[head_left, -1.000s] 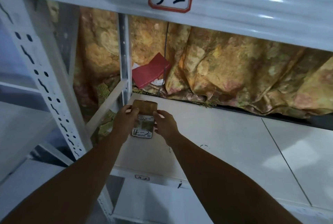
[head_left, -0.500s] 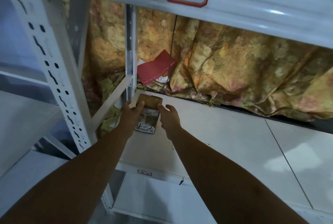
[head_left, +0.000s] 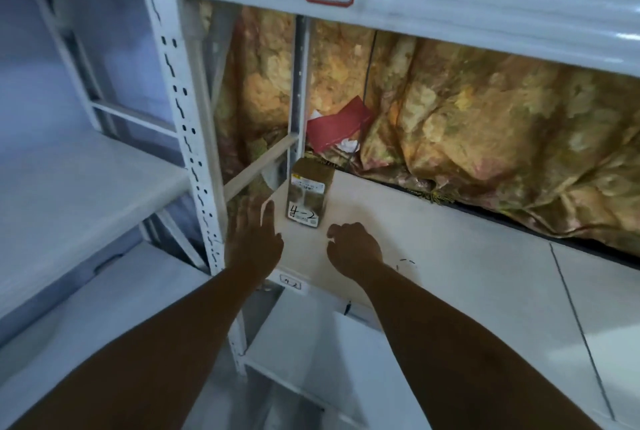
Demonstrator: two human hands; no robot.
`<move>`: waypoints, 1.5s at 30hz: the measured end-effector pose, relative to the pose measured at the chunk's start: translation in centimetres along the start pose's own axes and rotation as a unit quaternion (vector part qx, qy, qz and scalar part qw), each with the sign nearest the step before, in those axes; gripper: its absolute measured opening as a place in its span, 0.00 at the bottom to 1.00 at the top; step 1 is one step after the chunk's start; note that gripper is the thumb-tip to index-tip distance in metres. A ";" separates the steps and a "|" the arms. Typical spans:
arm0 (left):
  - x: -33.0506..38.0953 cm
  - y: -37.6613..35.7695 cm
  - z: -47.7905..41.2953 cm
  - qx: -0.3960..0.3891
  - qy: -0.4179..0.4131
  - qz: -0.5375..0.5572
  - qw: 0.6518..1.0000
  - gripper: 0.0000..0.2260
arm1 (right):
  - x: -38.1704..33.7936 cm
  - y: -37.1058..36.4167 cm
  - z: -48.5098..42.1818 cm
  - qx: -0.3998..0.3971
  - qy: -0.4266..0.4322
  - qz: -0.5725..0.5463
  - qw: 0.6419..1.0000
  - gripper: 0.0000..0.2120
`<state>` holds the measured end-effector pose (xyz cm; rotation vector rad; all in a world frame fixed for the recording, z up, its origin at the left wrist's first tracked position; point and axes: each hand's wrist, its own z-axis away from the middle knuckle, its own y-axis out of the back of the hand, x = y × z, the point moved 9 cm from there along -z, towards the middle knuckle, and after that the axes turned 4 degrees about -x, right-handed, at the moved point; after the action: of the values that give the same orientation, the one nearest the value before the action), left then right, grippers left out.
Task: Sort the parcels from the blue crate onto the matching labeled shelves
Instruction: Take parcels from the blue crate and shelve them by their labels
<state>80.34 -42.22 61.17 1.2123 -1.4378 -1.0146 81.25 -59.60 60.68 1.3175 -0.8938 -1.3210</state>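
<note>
1. Parcel (head_left: 308,192) marked 4-2 sat on the shelf (head_left: 450,256), far left corner, by the post (head_left: 298,90).
2. Left hand (head_left: 254,242) was just beside it, not touching, fingers straight, empty.
3. Right hand (head_left: 353,249) was near the parcel, fingers loosely curled, holding nothing.

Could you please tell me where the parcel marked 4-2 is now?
Head view: the parcel sits at the back left of the white shelf, beside the rear upright, just beyond the left hand and right hand, touching neither.

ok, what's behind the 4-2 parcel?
A red packet and white scrap against the floral cloth, beside a rear post. Whatever lies directly behind the parcel is covered.
</note>
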 end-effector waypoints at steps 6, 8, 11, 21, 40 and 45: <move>-2.7 1.0 9.2 -0.036 0.092 -0.098 0.990 0.32 | -5.3 -1.9 3.8 0.017 0.205 0.059 0.977 0.25; -4.5 0.8 12.5 -0.061 0.145 -0.102 0.982 0.33 | -7.1 -4.5 4.8 -0.024 0.228 0.059 0.971 0.27; -7.6 0.5 18.0 -0.093 0.206 -0.126 0.966 0.34 | -11.2 -7.2 7.9 -0.028 0.290 0.053 0.955 0.27; -18.9 3.1 38.4 -0.125 0.431 -0.069 0.891 0.30 | -26.3 -14.5 19.1 -0.103 0.451 0.058 0.884 0.29; -37.2 2.5 82.4 -0.162 0.617 0.093 0.765 0.29 | -49.6 -34.2 49.2 -0.270 0.487 0.168 0.813 0.29; -38.2 -0.2 85.3 -0.191 0.623 0.109 0.751 0.26 | -50.8 -38.5 48.7 -0.300 0.461 0.201 0.811 0.28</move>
<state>-1.79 -3.53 38.84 0.9972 -0.2462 -0.1310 21.34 -10.11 40.76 0.9840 -0.0239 -0.4226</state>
